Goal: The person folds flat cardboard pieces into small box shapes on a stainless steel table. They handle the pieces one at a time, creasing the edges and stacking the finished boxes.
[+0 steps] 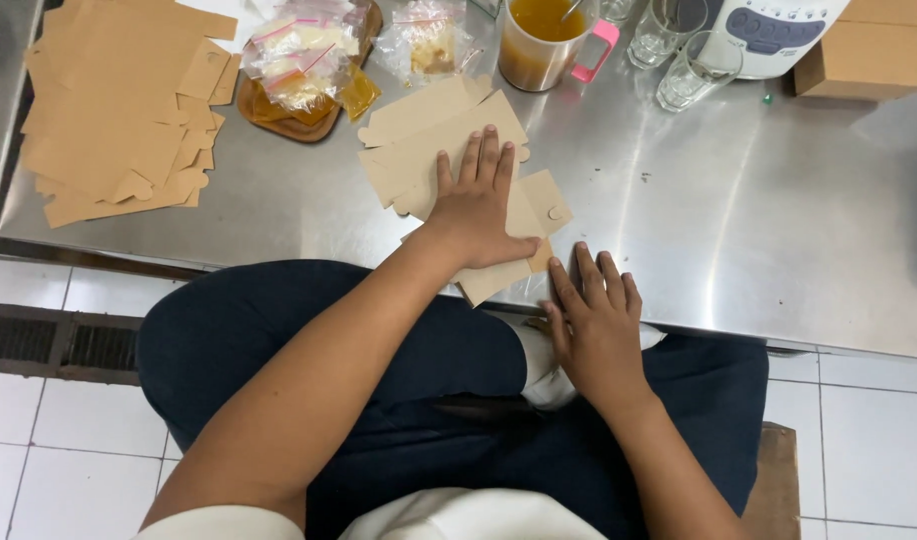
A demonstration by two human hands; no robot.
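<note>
Pressing flat on the unfolded brown cardboard box blank [449, 150] with the left hand [476, 205], fingers spread, gripping nothing. Resting the right hand [594, 320], open too, at the steel table [739, 230] edge, just beside the blank's near corner. Overhanging that edge, so possibly slipping off or creasing crooked under uneven pressure. Standing close behind: a full jug of orange liquid [539, 40], risking a spill onto the card.
</note>
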